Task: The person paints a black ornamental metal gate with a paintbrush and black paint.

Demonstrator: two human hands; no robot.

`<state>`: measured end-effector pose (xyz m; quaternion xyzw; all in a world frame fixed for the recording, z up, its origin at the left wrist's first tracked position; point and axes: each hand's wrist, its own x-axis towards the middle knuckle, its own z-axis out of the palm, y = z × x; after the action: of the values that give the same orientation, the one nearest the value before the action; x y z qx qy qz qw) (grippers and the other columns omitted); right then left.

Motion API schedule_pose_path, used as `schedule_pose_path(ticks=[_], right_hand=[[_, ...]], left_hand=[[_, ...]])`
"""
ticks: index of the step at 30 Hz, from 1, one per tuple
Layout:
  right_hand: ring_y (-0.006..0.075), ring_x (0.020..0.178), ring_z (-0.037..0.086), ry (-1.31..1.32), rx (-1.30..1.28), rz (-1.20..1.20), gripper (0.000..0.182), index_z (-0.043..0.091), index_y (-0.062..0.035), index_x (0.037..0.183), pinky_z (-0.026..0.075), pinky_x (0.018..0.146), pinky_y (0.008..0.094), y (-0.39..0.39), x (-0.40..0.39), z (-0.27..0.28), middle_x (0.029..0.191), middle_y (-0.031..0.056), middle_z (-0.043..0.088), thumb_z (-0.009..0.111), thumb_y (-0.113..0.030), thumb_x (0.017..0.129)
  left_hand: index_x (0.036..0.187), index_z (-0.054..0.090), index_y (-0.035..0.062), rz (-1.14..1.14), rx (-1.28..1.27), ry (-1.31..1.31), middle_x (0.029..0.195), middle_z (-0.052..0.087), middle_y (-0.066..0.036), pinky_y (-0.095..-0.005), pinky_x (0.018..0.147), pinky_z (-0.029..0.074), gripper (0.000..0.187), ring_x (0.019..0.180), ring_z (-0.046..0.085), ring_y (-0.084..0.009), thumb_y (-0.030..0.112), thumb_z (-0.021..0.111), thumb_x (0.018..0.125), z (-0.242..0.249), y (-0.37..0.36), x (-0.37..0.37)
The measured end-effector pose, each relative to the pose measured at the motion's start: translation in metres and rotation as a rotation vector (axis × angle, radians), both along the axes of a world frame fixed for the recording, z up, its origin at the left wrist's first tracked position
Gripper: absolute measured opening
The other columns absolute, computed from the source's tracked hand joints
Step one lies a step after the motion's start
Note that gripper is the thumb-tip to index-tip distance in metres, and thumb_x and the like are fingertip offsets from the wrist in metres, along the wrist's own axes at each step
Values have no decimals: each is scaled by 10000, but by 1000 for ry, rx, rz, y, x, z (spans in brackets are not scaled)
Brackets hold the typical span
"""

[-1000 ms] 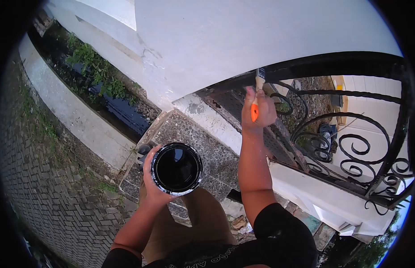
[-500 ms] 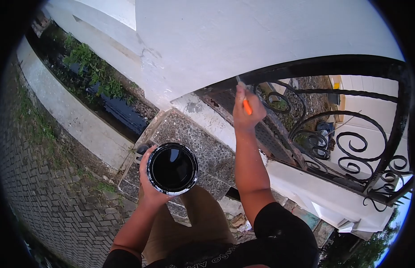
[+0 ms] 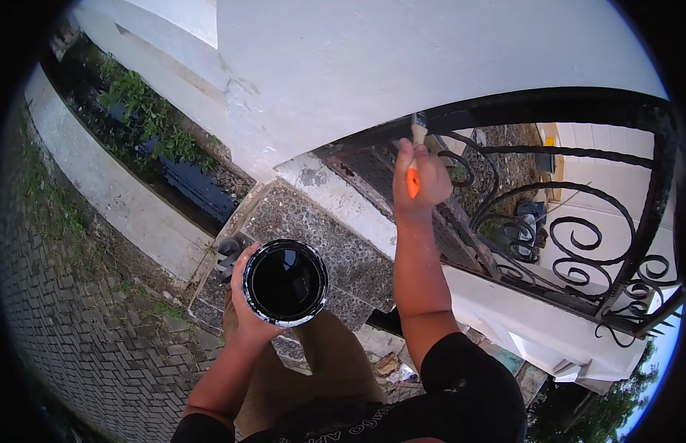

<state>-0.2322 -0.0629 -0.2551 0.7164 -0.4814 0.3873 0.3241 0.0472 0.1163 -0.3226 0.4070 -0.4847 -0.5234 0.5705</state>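
A round can of black paint (image 3: 286, 283), its rim smeared with paint, is gripped from the side by my left hand (image 3: 248, 310). Fingers of my right hand (image 3: 422, 181) are wrapped round a paintbrush (image 3: 419, 131) with an orange handle end. The bristles point away from me and meet the black upper bar of the metal gate (image 3: 535, 111), close to the white wall (image 3: 431, 52). Curled ironwork fills the gate below that bar, to the right of my right hand.
Beneath the can lies a pebbled stone slab (image 3: 335, 236). To the left runs a ditch (image 3: 188, 181) with dark water and green plants (image 3: 147, 111), edged by a concrete kerb (image 3: 121, 192). Brick paving (image 3: 99, 317) spreads at the lower left.
My right hand and the paintbrush have moved a little to the right along the gate's upper bar. The can stays in nearly the same place in my left hand.
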Motion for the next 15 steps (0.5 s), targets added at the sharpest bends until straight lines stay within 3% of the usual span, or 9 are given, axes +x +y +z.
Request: schedule_pose_path(ticks=[1,2,7,10,12,13,15], right_hand=[[265,469,525,-22,36,21,287,649,3,930,397,416,357,-1,0,-9,611,97,530,877,-86,778],[303,513,606,-28,72,-20,201,660,9,855,484,475,346,2,0,-17,650,145,618,848,-22,790],[301,518,609,-92,198,-53,207,671,-1,841,479,493,332,7,7,-39,658,154,629,865,-41,780],[287,513,607,-187,236,5,189,675,-9,820,472,491,324,6,6,-36,643,161,626,857,-55,797],[208,516,616,-247,227,3,179,668,-10,795,475,504,300,0,6,-27,638,139,643,829,-71,843],[208,516,616,-245,227,5,179,668,-10,795,475,504,300,-2,5,-20,638,139,643,829,-71,843],[281,534,622,-346,192,-38,201,650,-9,806,490,510,361,-5,0,4,708,141,669,832,-89,839]], left_hand=[[1544,187,90,6,-18,-26,1460,453,-165,-480,1093,476,1299,1305,551,-303,301,1016,567,-1,0,1],[1544,187,90,7,-15,-27,1460,453,-165,-480,1093,476,1299,1305,551,-303,301,1016,567,-2,-1,2],[1546,185,89,8,33,-52,1458,456,-165,-482,1102,467,1300,1316,538,-311,323,1013,571,3,-2,6],[1545,180,89,9,80,-43,1461,451,-163,-480,1113,452,1305,1320,532,-311,339,1012,571,5,-1,4],[1544,178,91,7,53,-71,1463,448,-163,-479,1114,450,1304,1318,533,-309,338,1011,573,9,-3,4],[1544,176,93,6,28,-101,1464,445,-162,-478,1115,449,1303,1317,533,-308,338,1011,575,12,-6,4],[1543,176,94,-14,41,-94,1463,445,-161,-475,1109,455,1307,1316,534,-303,333,1014,569,21,-11,4]])
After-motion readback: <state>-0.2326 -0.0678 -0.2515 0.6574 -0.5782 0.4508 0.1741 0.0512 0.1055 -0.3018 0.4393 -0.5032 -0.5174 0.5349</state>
